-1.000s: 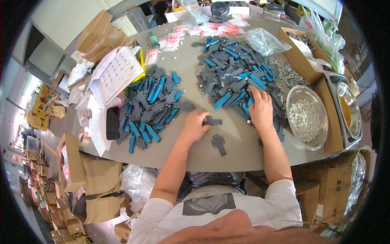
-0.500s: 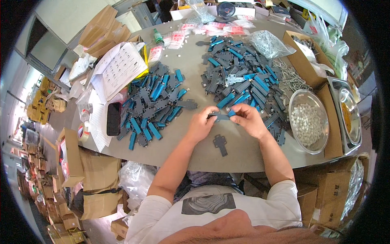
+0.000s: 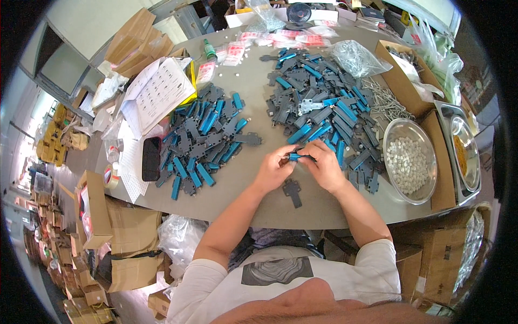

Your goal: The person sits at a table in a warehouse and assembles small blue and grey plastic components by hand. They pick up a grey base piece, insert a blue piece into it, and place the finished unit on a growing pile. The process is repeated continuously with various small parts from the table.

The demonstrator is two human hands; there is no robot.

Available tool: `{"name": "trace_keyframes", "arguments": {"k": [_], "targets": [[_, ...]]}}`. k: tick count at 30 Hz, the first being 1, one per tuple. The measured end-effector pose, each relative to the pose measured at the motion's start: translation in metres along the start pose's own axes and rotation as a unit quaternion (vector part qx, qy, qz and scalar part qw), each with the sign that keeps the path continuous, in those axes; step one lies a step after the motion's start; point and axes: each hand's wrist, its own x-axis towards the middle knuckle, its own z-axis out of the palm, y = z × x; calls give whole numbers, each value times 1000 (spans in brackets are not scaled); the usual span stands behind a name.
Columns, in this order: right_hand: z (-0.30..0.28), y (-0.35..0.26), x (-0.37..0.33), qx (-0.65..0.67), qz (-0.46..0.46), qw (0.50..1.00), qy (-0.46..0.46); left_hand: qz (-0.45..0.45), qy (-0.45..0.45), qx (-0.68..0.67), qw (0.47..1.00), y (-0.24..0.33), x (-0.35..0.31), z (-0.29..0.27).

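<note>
Both of my hands meet above the bare near part of the table, holding one dark grey hinge-like fitting with a blue strip (image 3: 294, 156). The fingers of my left hand (image 3: 275, 168) pinch its left end. My right hand (image 3: 322, 162) closes on its right end, and the fingers hide much of the piece. Just below them on the tabletop lies a dark grey cross-shaped plate (image 3: 292, 193). A large heap of grey and blue fittings (image 3: 313, 102) spreads beyond my right hand. Left of my hands is a smaller heap of the same kind (image 3: 202, 143).
A steel bowl of small white pieces (image 3: 410, 159) stands at the right, near loose screws (image 3: 386, 100) and an open cardboard box (image 3: 410, 70). A phone (image 3: 151, 158) and printed sheets (image 3: 156, 97) lie left. Far back are small plastic packets (image 3: 234, 52) and a fan (image 3: 300, 13).
My hands have come closer together around the fitting. It has turned, so its blue strip now shows between them. The cross-shaped plate has not moved.
</note>
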Motion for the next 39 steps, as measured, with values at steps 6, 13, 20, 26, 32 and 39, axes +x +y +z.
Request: {"name": "trace_keyframes", "arguments": {"k": [6,13,20,26,32,39], "targets": [[-2,-8,1,-64,3,994,88,19,16,-27,999,0,-1,3],[-14,-2,5,-10,96,995,13,-23,48,-185,981,18,-1,-2],[-25,-4,7,36,98,993,-48,-51,18,-289,956,11,0,-9],[-18,-4,5,20,92,995,-19,-54,21,-292,955,14,0,-10],[-31,28,9,-209,74,964,149,72,301,24,951,15,1,-33],[-41,55,3,-366,209,892,164,230,528,367,731,12,5,-72]]}}
